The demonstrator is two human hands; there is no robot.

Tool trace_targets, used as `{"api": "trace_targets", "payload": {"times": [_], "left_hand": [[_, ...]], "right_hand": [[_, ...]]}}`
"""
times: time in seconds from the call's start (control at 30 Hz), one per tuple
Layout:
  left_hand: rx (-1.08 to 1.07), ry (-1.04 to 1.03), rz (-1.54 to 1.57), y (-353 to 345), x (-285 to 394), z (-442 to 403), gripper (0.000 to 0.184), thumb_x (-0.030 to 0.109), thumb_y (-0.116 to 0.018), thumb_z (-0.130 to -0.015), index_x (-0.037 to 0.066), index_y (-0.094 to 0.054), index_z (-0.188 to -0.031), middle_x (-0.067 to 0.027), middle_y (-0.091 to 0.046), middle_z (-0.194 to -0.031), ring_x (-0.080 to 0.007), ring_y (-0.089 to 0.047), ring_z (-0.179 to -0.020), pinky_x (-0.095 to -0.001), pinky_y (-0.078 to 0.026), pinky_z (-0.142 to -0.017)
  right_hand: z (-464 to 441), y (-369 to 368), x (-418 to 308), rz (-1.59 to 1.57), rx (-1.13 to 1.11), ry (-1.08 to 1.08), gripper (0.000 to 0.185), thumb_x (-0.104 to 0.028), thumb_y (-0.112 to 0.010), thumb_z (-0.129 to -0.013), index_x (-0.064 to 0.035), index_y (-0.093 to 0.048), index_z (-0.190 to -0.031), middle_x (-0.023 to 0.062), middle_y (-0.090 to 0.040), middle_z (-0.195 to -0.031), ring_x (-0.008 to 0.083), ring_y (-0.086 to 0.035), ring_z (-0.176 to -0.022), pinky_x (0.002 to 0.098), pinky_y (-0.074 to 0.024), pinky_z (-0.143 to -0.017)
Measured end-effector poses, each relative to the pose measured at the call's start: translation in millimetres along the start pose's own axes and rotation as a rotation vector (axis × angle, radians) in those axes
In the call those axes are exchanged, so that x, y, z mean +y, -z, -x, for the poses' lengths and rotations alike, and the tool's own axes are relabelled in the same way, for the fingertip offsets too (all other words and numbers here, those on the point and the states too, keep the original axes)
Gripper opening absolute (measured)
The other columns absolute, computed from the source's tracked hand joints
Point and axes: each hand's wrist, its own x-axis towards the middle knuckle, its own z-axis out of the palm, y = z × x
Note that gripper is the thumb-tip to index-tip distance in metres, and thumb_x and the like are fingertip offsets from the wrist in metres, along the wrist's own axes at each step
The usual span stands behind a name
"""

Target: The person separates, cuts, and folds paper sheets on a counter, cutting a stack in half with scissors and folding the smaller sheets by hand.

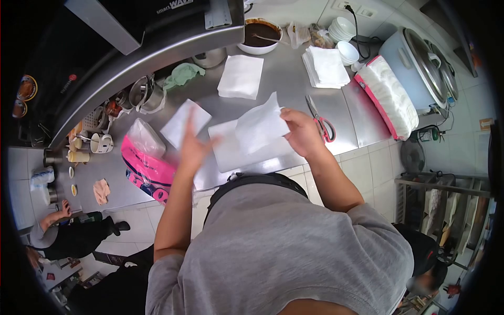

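My right hand [304, 132] pinches the edge of a thin white paper napkin [260, 126], lifted and slightly curled above a flat white slab or stack [223, 155]. Blurred by motion, my left hand [194, 144] has its thumb and fingers apart, over the edge of a second white napkin [176, 123]. A pink plastic pack [147, 165] with white contents lies left of that hand. Red-handled scissors [328, 130] rest just beyond my right hand. Farther back are a flat pile of white napkins [241, 76] and a thicker napkin stack [325, 68].
A pink-and-white pack [388, 97] lies on the right near a large lidded cooker [420, 65]. At the back stands a bowl of dark sauce [261, 37]. Pots [144, 94] and a green cloth [182, 75] line the left. Another person [68, 239] stands at lower left.
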Motion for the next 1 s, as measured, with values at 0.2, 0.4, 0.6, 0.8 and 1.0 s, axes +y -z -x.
{"api": "trace_targets", "payload": {"times": [0.2, 0.4, 0.6, 0.8, 1.0], "left_hand": [[-0.259, 0.063, 0.357, -43.4, 40.7, 19.4, 0.058, 0.024, -0.055, -0.094, -0.002, -0.031, -0.141, -0.0138, -0.047, -0.135, -0.0276, -0.044, -0.126, -0.041, -0.032, -0.106], [-0.296, 0.767, 1.407, -27.9, 43.2, 17.1, 0.044, 0.032, -0.045, -0.099, 0.003, -0.043, -0.131, -0.0097, -0.054, -0.124, -0.0228, -0.05, -0.117, -0.0411, -0.044, -0.094], [-0.372, 0.765, 1.482, -36.4, 35.8, 19.7, 0.052, 0.045, -0.042, -0.097, 0.004, -0.043, -0.13, -0.0089, -0.054, -0.122, -0.0217, -0.053, -0.113, -0.0383, -0.046, -0.091], [-0.422, 0.674, 1.601, -39.3, 42.1, 19.5, 0.063, 0.061, -0.031, -0.094, 0.013, -0.041, -0.134, -0.0061, -0.052, -0.128, -0.0198, -0.05, -0.117, -0.0387, -0.042, -0.095], [-0.485, 0.604, 1.515, -48.2, 36.8, 31.2, 0.06, 0.053, -0.043, -0.094, 0.011, -0.039, -0.136, -0.0062, -0.05, -0.132, -0.0195, -0.045, -0.123, -0.0387, -0.039, -0.097]], "right_hand": [[-3.9, -33.4, 23.0, -0.095, -0.121, -0.08, 0.023, -0.021, -0.056, -0.089, 0.0004, -0.06, -0.095, 0.0117, -0.063, -0.104, 0.0248, -0.062, -0.096, 0.0372, -0.0484, -0.088], [15.2, -42.5, 38.2, 1.205, -0.266, 0.519, 0.04, -0.015, -0.078, -0.072, -0.0093, -0.059, -0.107, 0.0075, -0.056, -0.122, 0.0247, -0.052, -0.115, 0.0372, -0.0448, -0.092], [13.6, -44.5, 52.4, 1.4, -0.22, 0.674, 0.028, -0.015, -0.075, -0.073, -0.0073, -0.064, -0.097, 0.0095, -0.057, -0.116, 0.0292, -0.054, -0.107, 0.037, -0.046, -0.089], [8.3, -39.0, 60.7, 1.143, -0.187, 0.47, 0.012, -0.011, -0.067, -0.082, -0.0024, -0.064, -0.09, 0.0081, -0.06, -0.109, 0.0227, -0.06, -0.094, 0.0345, -0.0479, -0.083], [3.6, -40.0, 54.3, 0.56, 0.023, -0.022, 0.013, -0.01, -0.059, -0.09, 0.0014, -0.065, -0.088, 0.0055, -0.063, -0.086, 0.0131, -0.059, -0.076, 0.0266, -0.0486, -0.071]]}}
